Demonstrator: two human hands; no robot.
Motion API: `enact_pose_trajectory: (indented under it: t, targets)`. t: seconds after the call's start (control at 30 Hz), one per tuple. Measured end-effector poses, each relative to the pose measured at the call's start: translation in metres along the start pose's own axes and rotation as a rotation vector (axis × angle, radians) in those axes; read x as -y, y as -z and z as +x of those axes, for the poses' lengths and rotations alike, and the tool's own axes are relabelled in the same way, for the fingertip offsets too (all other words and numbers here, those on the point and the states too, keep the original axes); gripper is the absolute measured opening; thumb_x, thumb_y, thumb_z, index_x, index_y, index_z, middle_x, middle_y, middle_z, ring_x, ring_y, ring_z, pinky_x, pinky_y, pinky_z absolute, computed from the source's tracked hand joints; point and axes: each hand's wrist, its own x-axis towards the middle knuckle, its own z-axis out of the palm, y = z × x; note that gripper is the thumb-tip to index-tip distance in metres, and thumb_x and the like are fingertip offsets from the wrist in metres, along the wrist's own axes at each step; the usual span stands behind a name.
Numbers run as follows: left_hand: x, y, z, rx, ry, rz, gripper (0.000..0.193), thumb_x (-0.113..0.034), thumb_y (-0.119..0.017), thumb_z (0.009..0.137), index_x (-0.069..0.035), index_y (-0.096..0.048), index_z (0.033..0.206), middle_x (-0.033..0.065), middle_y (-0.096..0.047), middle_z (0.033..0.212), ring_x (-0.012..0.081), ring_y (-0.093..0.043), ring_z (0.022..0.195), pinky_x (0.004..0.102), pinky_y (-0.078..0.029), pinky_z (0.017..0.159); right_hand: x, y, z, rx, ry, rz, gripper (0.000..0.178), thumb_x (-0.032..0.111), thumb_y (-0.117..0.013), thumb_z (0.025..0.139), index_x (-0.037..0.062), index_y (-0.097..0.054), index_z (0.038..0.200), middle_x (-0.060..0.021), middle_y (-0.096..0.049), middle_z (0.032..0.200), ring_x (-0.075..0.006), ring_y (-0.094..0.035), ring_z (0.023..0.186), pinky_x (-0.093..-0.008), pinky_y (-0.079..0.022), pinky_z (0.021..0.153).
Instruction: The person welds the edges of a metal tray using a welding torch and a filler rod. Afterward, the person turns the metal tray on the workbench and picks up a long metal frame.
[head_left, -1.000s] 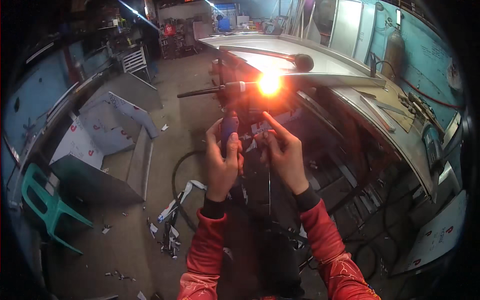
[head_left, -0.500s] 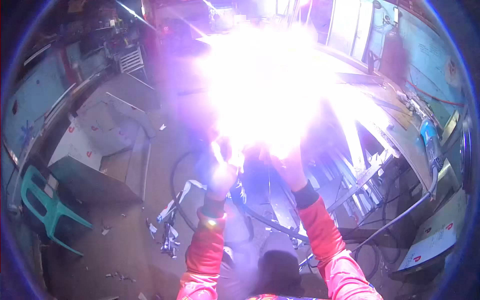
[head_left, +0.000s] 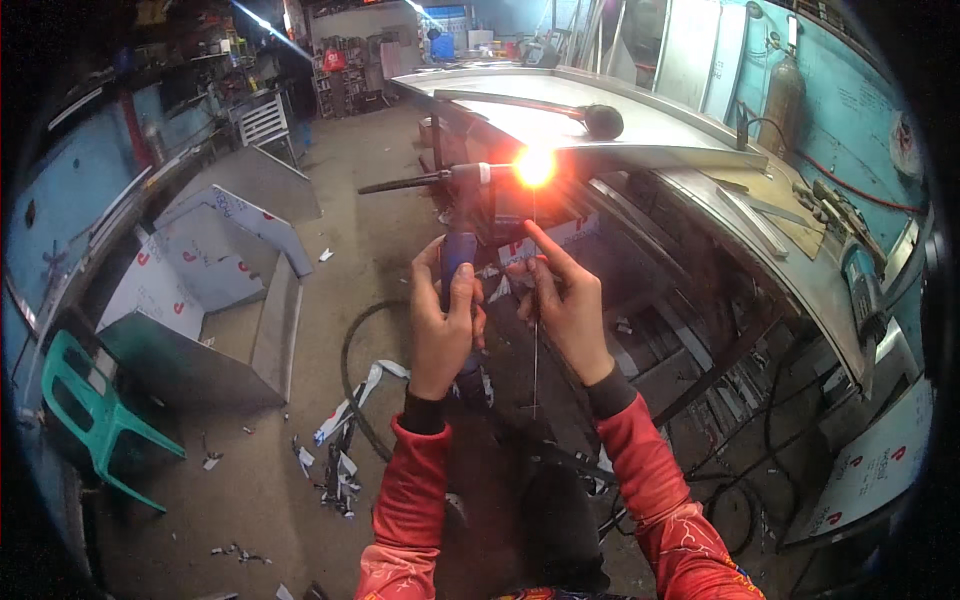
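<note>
My left hand is wrapped round the blue handle of a TIG welding torch. The torch head points right, and a bright orange glow burns at its tip, by the near edge of a large metal sheet panel. Between the fingers of my right hand is a thin filler rod, held upright below the glow, with the index finger stretched out. Glare hides the rod's upper end and the spot at the torch tip. On the panel lies a black-headed mallet.
To the right, a blue angle grinder lies on the workbench. A gas cylinder stands by the wall. Leftward are a bent sheet-metal piece and a green plastic chair. Cables and scraps lie on the floor.
The huge white-violet glare that covered the middle of the view has shrunk to a small orange glow. The torch, panel and both hands now show clearly; my arms have barely moved.
</note>
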Motion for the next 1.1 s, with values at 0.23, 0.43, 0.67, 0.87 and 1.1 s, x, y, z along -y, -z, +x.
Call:
enact_pose_trajectory:
  t: [0.23, 0.43, 0.67, 0.87, 1.1]
  targets:
    - [0.0, 0.003, -0.001, 0.021, 0.088, -0.1, 0.042, -0.025, -0.054, 0.106, -0.01, -0.04, 0.142, 0.0053, -0.058, 0.084, 0.0089, -0.051, 0.049, 0.0254, -0.042, 0.042, -0.001, -0.001, -0.001, -0.035, 0.047, -0.012, 0.043, 0.007, -0.055, 0.103, 0.0126, -0.056, 0.145, -0.0059, -0.074, 0.09, -0.0075, -0.063, 0.062, -0.027, -0.052, 0.057]
    - [0.002, 0.0, 0.001, 0.023, 0.063, -0.135, 0.041, -0.03, -0.052, 0.107, -0.015, -0.039, 0.144, 0.002, -0.055, 0.081, 0.0059, -0.047, 0.049, 0.0235, -0.041, 0.042, -0.003, 0.003, -0.003, -0.034, 0.081, 0.017, 0.043, 0.004, -0.054, 0.102, 0.0126, -0.057, 0.144, -0.0053, -0.073, 0.088, -0.0052, -0.058, 0.053, -0.0255, -0.049, 0.051]
    - [0.001, -0.001, -0.002, 0.011, 0.042, -0.031, 0.044, -0.03, -0.052, 0.107, -0.013, -0.038, 0.144, 0.0026, -0.056, 0.082, 0.0063, -0.05, 0.05, 0.0235, -0.042, 0.042, -0.007, 0.004, 0.001, -0.044, 0.125, -0.074, 0.048, 0.004, -0.056, 0.101, 0.0136, -0.051, 0.148, -0.0085, -0.076, 0.089, -0.0099, -0.063, 0.054, -0.0286, -0.052, 0.051]
    - [0.002, -0.001, -0.002, -0.005, 0.059, -0.038, 0.044, -0.021, -0.053, 0.106, -0.011, -0.036, 0.145, 0.0039, -0.056, 0.082, 0.0071, -0.048, 0.049, 0.023, -0.04, 0.041, -0.014, 0.002, 0.006, -0.064, 0.156, -0.14, 0.051, 0.003, -0.056, 0.101, 0.0146, -0.049, 0.15, -0.009, -0.076, 0.092, -0.0108, -0.064, 0.054, -0.0286, -0.052, 0.052]
    - [0.001, 0.003, -0.003, 0.004, 0.044, -0.081, 0.042, -0.027, -0.052, 0.107, -0.012, -0.038, 0.143, 0.003, -0.056, 0.082, 0.0065, -0.048, 0.049, 0.0237, -0.041, 0.042, -0.015, 0.0, 0.008, -0.08, 0.151, -0.113, 0.052, 0.002, -0.057, 0.1, 0.0154, -0.051, 0.149, -0.0096, -0.076, 0.093, -0.0098, -0.063, 0.055, -0.0278, -0.052, 0.054]
